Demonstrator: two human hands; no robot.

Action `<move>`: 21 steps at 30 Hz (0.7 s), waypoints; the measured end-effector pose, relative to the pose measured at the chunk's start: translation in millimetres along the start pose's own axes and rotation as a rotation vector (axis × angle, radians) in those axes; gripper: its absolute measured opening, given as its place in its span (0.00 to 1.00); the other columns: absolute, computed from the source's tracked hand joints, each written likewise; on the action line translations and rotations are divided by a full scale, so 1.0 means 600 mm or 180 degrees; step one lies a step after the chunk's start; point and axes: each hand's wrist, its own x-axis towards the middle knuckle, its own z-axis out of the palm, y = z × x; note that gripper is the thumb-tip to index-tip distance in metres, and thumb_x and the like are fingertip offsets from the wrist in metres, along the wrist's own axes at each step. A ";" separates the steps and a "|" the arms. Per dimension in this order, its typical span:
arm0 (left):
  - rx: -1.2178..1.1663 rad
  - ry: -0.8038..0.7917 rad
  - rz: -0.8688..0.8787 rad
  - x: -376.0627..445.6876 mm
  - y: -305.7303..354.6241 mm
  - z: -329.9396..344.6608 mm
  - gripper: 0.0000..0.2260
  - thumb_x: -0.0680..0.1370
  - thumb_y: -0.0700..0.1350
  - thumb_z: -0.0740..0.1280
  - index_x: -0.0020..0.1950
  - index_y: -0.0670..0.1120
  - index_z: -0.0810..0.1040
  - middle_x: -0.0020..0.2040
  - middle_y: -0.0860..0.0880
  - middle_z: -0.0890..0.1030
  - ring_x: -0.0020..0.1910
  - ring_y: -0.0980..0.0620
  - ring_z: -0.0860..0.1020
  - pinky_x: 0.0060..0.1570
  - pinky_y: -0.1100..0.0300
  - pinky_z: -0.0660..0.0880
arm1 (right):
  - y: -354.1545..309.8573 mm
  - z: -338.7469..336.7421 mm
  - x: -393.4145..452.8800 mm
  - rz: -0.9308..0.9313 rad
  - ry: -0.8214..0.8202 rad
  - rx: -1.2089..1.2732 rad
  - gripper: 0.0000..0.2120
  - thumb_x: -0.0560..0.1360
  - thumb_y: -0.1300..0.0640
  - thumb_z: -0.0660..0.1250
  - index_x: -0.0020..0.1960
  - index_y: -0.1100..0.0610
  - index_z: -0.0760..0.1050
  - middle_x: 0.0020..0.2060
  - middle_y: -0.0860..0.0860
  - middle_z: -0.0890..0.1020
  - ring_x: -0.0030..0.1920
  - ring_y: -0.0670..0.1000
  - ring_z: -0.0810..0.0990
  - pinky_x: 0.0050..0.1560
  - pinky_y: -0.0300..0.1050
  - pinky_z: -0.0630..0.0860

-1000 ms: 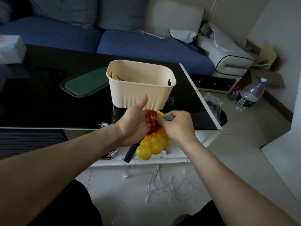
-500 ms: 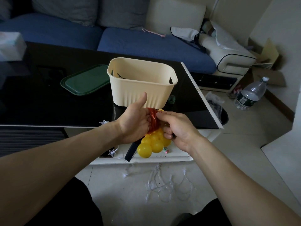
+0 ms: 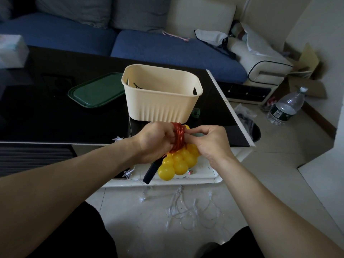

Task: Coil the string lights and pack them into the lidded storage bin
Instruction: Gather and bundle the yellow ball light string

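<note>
black glass table point(image 3: 55, 116) | cream bin point(image 3: 160, 101) open, green lid point(image 3: 96, 90) beside it | left hand point(image 3: 154, 142) wrapped in red wire coil point(image 3: 178, 138), yellow bulbs point(image 3: 178, 161) hanging | right hand point(image 3: 210, 140) pinches the wire | light, springy, bulbs likely fragile: hold the coil, not bulbs

A blue sofa point(image 3: 167, 51) with grey cushions point(image 3: 137, 12) runs along the far side of the black worktop point(image 3: 37, 112). A white tissue pack point(image 3: 11, 51) sits at the far left. On the floor at right stand a plastic water bottle point(image 3: 286, 107) and a cardboard box point(image 3: 307, 71).
</note>
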 end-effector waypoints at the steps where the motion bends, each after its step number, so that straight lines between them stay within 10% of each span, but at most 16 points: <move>1: 0.0065 0.0073 0.0028 0.003 -0.001 -0.001 0.27 0.70 0.30 0.51 0.69 0.27 0.65 0.61 0.33 0.79 0.60 0.40 0.75 0.70 0.47 0.69 | 0.001 0.000 0.000 0.0011 0.0014 0.0013 0.06 0.68 0.56 0.81 0.43 0.52 0.87 0.42 0.50 0.86 0.46 0.48 0.82 0.50 0.47 0.79; 5: 0.0559 0.0248 0.0131 0.009 -0.003 -0.009 0.27 0.67 0.28 0.56 0.66 0.27 0.70 0.62 0.25 0.73 0.58 0.37 0.74 0.71 0.41 0.66 | -0.009 -0.004 -0.007 0.0186 -0.0293 0.0228 0.04 0.74 0.59 0.75 0.49 0.55 0.86 0.34 0.51 0.84 0.32 0.45 0.79 0.31 0.38 0.74; 10: 0.0929 0.0267 0.0222 0.003 -0.006 -0.010 0.18 0.80 0.27 0.53 0.66 0.33 0.73 0.58 0.29 0.77 0.55 0.40 0.77 0.66 0.47 0.71 | -0.015 -0.012 -0.010 0.0616 -0.0823 0.0905 0.12 0.77 0.70 0.66 0.55 0.62 0.84 0.40 0.57 0.86 0.38 0.50 0.85 0.33 0.39 0.80; 21: 0.1274 0.0265 0.0349 -0.001 -0.018 0.008 0.14 0.80 0.27 0.55 0.62 0.33 0.75 0.54 0.33 0.80 0.51 0.45 0.80 0.59 0.57 0.77 | -0.013 0.000 -0.010 0.0442 -0.0047 0.0477 0.07 0.68 0.64 0.80 0.40 0.59 0.82 0.29 0.56 0.84 0.29 0.50 0.84 0.29 0.41 0.80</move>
